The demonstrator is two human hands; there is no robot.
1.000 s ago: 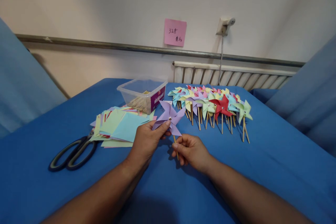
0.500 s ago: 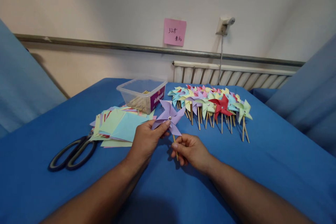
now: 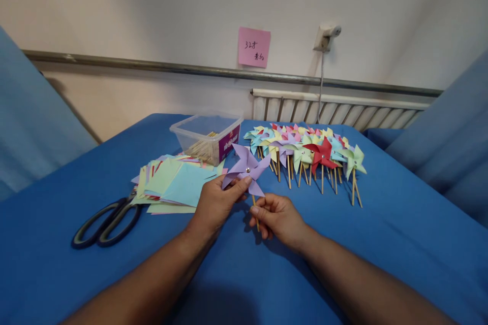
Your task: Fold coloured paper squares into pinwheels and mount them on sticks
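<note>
Head view, blue-covered table [image 3: 400, 244].

Purple pinwheel [image 3: 246, 168] held above the table, near the middle, between both hands. Four folded blades, a small shiny pin at the centre. Its wooden stick [image 3: 254, 209] runs down and slightly right from below the blades.

Left hand [image 3: 214, 205]: thumb and forefinger pinched together on the lower left blade of the pinwheel, just under the pin. Other fingers curled beneath.

Right hand [image 3: 277, 217]: fingers closed around the stick below the blades, thumb on top. Lower end of the stick shows just past the fingers, close to the cloth; cannot tell whether it touches.

Left of the hands: a loose stack of paper squares [image 3: 173, 183], pale green, light blue, pink and lilac, lying flat. Black-handled scissors [image 3: 104, 223] lie beside it, blades tucked under the stack's near left edge.

Behind the stack: a clear plastic box [image 3: 208, 137], open, with a purple label on its side and thin wooden sticks inside.

Right of the box, beyond the hands: a row of finished pinwheels [image 3: 308, 151] lying on the cloth, sticks pointing toward the person; red, yellow, green, blue, purple. Well apart from the held one.

On the wall, a pink note [image 3: 254, 47] with handwriting.
</note>
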